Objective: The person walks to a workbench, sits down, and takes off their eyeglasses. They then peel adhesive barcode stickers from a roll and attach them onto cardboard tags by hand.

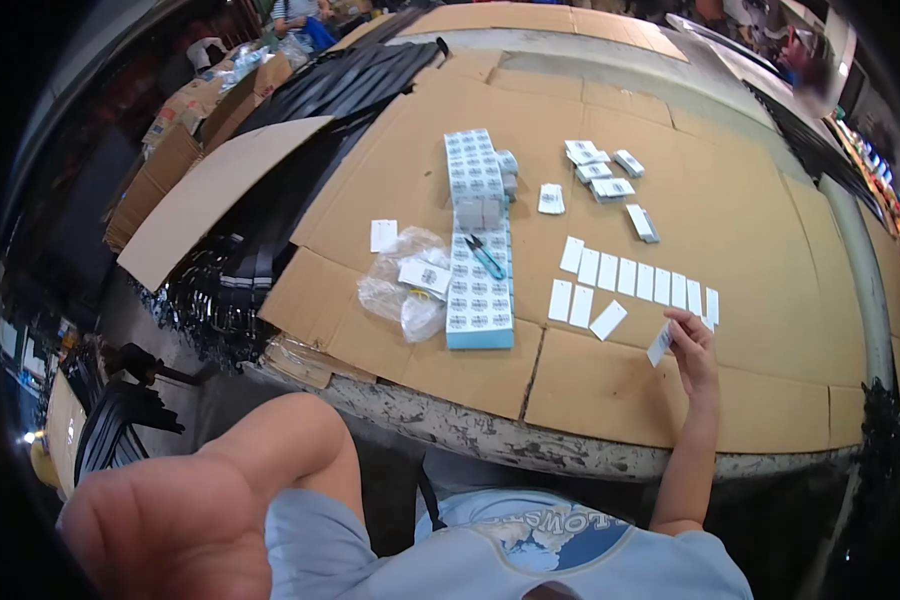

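In my right hand point(695, 350) a small white tag point(658, 344) is pinched between thumb and fingers, tilted above the cardboard. Just beyond that hand lie a row of white tags point(627, 276) and a shorter row with a slanted tag point(608, 320). My left hand point(170, 525) is raised close to the camera at the lower left, away from the table; its fingers are not visible. Left of the tags lies a long strip of printed labels point(480, 300) with blue-handled thread snips point(485, 258) on it.
Stacks of tags point(598, 172) lie toward the back right. A clear plastic bag point(400, 285) with printed tags point(425, 275) sits left of the strip. Cardboard point(770, 380) covers the table. Black strips point(340, 95) and cardboard boxes stand at the left; a person point(300, 15) is behind.
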The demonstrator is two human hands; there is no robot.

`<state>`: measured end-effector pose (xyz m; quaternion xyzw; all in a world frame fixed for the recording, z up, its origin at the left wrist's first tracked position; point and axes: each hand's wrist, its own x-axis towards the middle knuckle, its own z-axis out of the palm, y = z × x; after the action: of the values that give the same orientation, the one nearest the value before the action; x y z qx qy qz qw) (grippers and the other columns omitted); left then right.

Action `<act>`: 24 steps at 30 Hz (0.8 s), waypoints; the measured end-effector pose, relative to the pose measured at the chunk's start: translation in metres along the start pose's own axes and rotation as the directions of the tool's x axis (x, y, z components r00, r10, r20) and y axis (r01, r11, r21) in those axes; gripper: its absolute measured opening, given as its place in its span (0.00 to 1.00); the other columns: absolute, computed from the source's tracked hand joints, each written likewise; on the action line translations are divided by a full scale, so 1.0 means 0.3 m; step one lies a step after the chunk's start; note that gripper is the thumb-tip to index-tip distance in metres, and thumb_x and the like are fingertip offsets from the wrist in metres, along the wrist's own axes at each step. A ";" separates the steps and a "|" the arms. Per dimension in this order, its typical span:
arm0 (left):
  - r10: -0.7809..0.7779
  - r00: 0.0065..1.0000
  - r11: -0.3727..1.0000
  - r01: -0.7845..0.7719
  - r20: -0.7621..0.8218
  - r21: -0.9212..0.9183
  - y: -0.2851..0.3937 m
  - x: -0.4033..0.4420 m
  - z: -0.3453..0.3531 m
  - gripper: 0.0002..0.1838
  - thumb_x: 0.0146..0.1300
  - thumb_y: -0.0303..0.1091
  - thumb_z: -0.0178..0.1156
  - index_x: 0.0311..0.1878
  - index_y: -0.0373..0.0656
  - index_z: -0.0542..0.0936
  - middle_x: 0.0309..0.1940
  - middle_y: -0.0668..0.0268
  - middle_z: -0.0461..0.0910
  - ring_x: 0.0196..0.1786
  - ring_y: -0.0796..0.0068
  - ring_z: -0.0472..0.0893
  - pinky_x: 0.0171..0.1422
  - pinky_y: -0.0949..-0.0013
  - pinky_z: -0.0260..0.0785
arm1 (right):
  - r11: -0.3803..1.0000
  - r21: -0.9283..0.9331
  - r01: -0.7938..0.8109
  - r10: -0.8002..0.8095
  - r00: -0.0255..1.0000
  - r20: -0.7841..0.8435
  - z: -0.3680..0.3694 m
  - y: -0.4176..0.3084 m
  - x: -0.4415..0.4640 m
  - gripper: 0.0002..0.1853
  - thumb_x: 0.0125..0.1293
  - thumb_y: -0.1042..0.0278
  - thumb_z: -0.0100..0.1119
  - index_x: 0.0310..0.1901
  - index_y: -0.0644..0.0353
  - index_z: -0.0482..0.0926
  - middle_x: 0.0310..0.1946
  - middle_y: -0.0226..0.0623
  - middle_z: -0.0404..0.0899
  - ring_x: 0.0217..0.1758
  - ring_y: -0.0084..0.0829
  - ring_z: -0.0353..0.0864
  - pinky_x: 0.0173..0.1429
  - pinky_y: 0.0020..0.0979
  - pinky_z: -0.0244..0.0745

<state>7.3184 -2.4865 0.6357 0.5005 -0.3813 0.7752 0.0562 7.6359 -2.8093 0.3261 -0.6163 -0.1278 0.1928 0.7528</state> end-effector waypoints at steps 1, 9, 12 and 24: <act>-0.016 1.000 1.000 0.016 -0.004 -0.009 -0.004 0.000 0.000 0.14 0.55 0.41 0.66 0.45 0.54 0.80 0.49 0.66 0.79 0.58 0.67 0.72 0.69 0.61 0.53 | 1.000 0.007 -0.006 0.006 1.000 -0.009 -0.003 0.007 0.001 0.09 0.67 0.71 0.54 0.47 0.60 0.77 0.35 0.24 0.76 0.37 0.15 0.74 0.43 0.20 0.70; -0.105 0.966 0.967 0.043 0.234 0.253 -0.006 -0.109 0.152 0.16 0.54 0.41 0.67 0.47 0.53 0.80 0.47 0.70 0.80 0.55 0.68 0.74 0.68 0.64 0.54 | 0.999 0.042 -0.017 0.016 1.000 0.025 -0.007 0.023 0.006 0.08 0.66 0.71 0.55 0.46 0.60 0.78 0.33 0.24 0.76 0.36 0.15 0.74 0.42 0.21 0.71; -0.302 0.926 0.952 0.303 0.225 0.033 0.017 -0.157 0.024 0.15 0.55 0.42 0.67 0.47 0.56 0.81 0.49 0.73 0.79 0.52 0.72 0.76 0.66 0.65 0.56 | 0.999 0.030 -0.041 0.040 0.998 0.051 -0.013 0.026 0.012 0.09 0.66 0.71 0.55 0.46 0.61 0.78 0.33 0.24 0.75 0.35 0.16 0.74 0.42 0.21 0.71; -0.598 0.727 0.750 0.656 0.336 -0.084 0.040 -0.278 0.138 0.15 0.52 0.37 0.70 0.39 0.60 0.74 0.34 0.80 0.72 0.40 0.80 0.72 0.55 0.70 0.71 | 0.992 0.070 -0.101 0.097 0.993 0.069 0.003 0.048 0.014 0.09 0.65 0.74 0.56 0.46 0.64 0.78 0.30 0.28 0.77 0.32 0.18 0.77 0.39 0.21 0.74</act>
<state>7.3843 -2.4972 0.5695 0.6992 -0.2675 0.5866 0.3090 7.6374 -2.8043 0.3120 -0.5874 -0.1143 0.2544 0.7598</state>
